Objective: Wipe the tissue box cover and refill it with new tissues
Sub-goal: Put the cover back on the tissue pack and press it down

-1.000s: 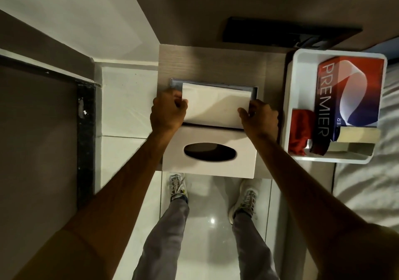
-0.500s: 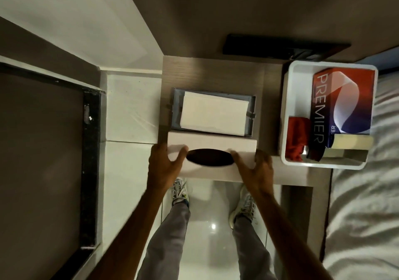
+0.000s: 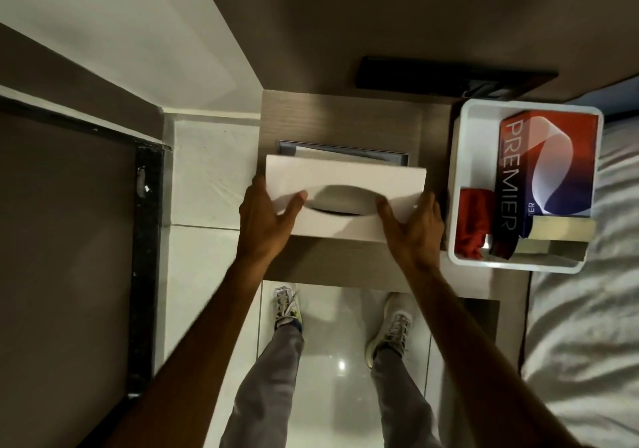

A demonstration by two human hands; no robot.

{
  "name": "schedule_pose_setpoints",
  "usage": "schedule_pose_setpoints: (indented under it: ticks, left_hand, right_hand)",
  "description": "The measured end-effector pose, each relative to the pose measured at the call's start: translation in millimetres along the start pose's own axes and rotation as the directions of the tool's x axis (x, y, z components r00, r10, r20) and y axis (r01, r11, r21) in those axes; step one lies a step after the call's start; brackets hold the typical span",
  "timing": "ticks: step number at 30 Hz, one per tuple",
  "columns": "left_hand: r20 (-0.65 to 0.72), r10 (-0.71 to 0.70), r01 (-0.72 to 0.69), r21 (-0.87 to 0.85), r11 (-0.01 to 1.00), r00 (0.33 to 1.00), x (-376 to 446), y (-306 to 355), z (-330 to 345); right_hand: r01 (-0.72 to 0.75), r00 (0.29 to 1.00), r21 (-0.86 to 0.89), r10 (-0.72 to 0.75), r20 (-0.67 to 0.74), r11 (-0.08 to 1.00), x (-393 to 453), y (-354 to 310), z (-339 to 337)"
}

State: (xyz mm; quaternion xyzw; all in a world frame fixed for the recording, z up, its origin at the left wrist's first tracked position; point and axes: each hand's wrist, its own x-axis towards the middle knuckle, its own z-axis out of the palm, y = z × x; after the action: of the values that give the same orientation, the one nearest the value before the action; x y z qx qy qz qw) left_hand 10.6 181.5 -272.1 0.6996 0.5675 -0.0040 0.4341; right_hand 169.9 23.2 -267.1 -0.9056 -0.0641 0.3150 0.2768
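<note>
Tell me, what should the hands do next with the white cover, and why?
Probably lower the white cover straight down onto the dark tray behind it. Both the left hand and the right hand hold it tilted above the wooden shelf, only partly over the tray, whose far edge shows.

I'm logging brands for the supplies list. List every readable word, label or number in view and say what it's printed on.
"PREMIER": large white letters running lengthwise along the red and blue tissue carton in the white tub.
"ER": the end of a smaller word on the same carton, the rest hidden.
The white tissue box cover carries no visible text.
</note>
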Motion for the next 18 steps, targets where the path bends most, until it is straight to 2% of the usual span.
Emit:
schedule_pose_setpoints:
  ticks: [5, 18]
  left_hand:
    - [0.034, -0.016, 0.013, 0.081, 0.997, 0.999, 29.9, 23.0, 3.8]
    - [0.115, -0.025, 0.006, 0.167, 0.986, 0.993, 48.4, 21.2, 5.7]
  right_hand:
    - [-0.004, 1.0, -0.023, 0.004, 0.011, 1.0, 29.8, -17.6, 2.2]
    - [-0.041, 0.997, -0.015, 0.042, 0.063, 0.999, 49.7, -18.9, 7.1]
